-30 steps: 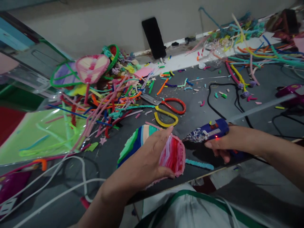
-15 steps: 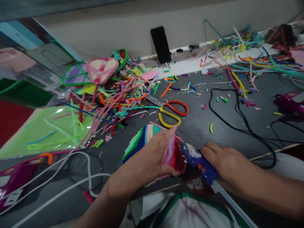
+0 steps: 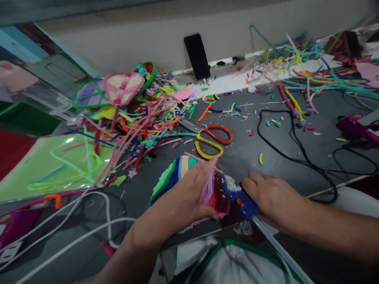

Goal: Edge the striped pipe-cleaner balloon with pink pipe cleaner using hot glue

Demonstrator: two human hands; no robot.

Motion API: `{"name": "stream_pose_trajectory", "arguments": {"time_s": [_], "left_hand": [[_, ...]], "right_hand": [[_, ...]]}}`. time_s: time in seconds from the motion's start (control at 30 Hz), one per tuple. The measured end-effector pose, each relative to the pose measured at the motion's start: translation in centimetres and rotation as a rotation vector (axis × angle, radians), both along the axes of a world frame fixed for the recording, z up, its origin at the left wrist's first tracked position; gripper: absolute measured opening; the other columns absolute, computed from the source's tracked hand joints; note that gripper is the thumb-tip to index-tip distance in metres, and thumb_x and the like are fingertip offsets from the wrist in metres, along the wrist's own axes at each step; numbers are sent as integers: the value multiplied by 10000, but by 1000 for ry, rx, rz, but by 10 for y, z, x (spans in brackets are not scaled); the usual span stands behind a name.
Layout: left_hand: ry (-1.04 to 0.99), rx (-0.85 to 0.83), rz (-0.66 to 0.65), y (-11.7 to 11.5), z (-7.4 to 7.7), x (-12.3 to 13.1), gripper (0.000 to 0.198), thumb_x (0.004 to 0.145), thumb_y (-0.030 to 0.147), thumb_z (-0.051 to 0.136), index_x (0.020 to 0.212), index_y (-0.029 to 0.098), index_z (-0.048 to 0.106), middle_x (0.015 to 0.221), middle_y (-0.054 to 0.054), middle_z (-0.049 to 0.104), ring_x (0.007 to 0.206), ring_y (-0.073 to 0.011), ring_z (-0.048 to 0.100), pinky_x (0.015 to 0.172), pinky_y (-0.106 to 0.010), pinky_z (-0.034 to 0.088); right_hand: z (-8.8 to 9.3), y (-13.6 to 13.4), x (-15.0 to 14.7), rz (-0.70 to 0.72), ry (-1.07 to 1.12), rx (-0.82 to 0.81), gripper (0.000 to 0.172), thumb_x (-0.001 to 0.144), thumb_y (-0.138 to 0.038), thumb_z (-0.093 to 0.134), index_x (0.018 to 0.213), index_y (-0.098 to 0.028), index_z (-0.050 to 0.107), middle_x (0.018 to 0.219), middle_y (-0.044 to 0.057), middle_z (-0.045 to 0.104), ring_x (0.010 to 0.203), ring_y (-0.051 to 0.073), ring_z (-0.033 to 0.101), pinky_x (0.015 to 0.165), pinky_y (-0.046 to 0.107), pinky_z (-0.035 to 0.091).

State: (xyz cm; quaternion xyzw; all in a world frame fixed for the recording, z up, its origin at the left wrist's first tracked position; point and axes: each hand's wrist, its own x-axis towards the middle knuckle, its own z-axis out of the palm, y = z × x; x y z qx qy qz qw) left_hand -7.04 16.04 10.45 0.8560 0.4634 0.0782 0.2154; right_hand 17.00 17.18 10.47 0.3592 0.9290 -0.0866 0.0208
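Note:
My left hand point(image 3: 194, 189) lies across a rainbow-striped craft piece point(image 3: 168, 182), gripping it against the table near the front edge. Its thumb and fingers are spread over the red and pink end. A thin pink strip point(image 3: 194, 156) runs along the piece's far edge, by my fingertip. In my right hand point(image 3: 271, 195) is a blue hot glue gun point(image 3: 247, 205), with a long clear glue stick point(image 3: 276, 242) coming out of its rear. The gun's nozzle end, crusted with pale glue, is at the piece's right edge. Red-and-yellow-handled scissors point(image 3: 211, 136) lie just beyond.
Coloured pipe cleaners point(image 3: 148, 122) and a pink heart-shaped piece point(image 3: 124, 88) pile up at the left. A black phone point(image 3: 197, 57) leans against the wall. Black cord point(image 3: 296, 152) loops at the right, near a purple glue gun point(image 3: 359, 128). White cable point(image 3: 108, 213) crosses the left front.
My right hand and the glue gun have moved slightly left, with the nozzle end farther along the craft piece's edge. My left hand stays on the piece. The whole view has shifted a little.

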Motion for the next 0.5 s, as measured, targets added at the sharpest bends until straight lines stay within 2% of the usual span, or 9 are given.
{"name": "stream_pose_trajectory", "arguments": {"time_s": [0.5], "left_hand": [[3, -3, -5, 1, -1, 0, 1128, 650, 576, 691, 1466, 266, -23, 1515, -124, 217, 1391, -274, 209, 1126, -437, 242]], "right_hand": [[3, -4, 1, -55, -112, -16, 112, 773, -99, 508, 846, -177, 541, 802, 70, 618, 627, 205, 596, 501, 301, 288]]}}
